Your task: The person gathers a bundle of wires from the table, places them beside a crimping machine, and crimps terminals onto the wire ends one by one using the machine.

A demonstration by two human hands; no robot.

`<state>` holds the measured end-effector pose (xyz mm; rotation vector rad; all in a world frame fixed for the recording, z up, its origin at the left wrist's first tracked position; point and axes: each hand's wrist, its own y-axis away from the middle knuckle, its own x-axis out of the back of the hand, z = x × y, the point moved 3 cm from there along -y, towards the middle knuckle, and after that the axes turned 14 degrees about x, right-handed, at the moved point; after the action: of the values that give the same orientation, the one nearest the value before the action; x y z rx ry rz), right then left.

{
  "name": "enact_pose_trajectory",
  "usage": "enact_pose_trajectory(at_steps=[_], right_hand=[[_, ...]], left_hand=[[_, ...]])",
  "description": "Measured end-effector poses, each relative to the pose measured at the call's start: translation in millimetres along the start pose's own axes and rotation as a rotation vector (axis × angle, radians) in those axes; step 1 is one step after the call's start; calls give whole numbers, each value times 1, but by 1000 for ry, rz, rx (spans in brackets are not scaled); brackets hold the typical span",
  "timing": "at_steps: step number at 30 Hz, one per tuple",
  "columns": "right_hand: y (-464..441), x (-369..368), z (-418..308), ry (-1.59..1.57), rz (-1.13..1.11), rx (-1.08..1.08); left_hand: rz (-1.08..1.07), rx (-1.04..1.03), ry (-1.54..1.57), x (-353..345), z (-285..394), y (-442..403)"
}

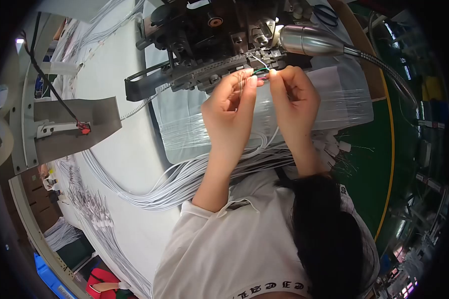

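Thin coloured wires (261,71), among them green, white and reddish ones, stretch between my two hands at the front of a dark metal machine (199,35). My left hand (229,102) is closed, its thumb and forefinger pinching the wires. Close beside it on the right, my right hand (295,97) is closed too, with thumb and fingertip on the same wires. A white wire rises from the fingertips toward the machine's working head. The exact wire ends are too small to make out. Below the hands, a bundle of white cables (159,197) runs across my lap.
A gooseneck lamp (312,41) points at the machine from the right. Scissors (325,16) lie behind it. Clear plastic sheeting (184,124) covers the surface under my wrists. More cables (102,219) hang at the left, near a metal bracket (60,129). Another person's hand (105,287) shows at lower left.
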<state>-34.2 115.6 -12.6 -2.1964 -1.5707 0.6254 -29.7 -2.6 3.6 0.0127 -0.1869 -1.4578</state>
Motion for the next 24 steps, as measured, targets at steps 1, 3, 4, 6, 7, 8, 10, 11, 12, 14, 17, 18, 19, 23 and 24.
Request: enact_pose_trajectory(at_steps=[1,3,4,6,7,8,10,11,12,14,17,18,19,23,24], right_hand=[[-1,1,-2,-45,12,-28],[0,6,-11,-111,25,-65],[3,8,-14,-130,32,-99],[7,13,-21,-166,28,-138],[8,14,-24,-185,21,-144],[10,16,-28,-203,13,-149],[14,18,-34,-243,12,-157],[16,19,-37,-263,11,-160],[17,20,-41,-260,8,-146],[21,22,-51,-255,0,-123],[27,25,-61,-279,-14,-109],[29,26,-65,-290,-16,-111],[30,27,-69,-302,-19,-113],[36,33,-73,-368,-11,-89],[37,34,-74,-383,-5,-88]], left_hand=[[-34,25,96,1,7,2],[-104,35,256,5,10,9],[-140,43,309,8,8,12],[-190,63,367,15,8,18],[-188,45,378,16,8,21],[-187,25,389,18,7,24],[-170,27,366,20,12,33],[-174,42,370,23,14,37],[-178,56,376,25,16,41],[-200,66,397,27,16,50],[-236,44,426,29,16,60],[-237,42,427,29,18,64],[-238,40,429,30,19,68],[-258,40,440,32,23,83],[-267,48,443,34,24,87]])
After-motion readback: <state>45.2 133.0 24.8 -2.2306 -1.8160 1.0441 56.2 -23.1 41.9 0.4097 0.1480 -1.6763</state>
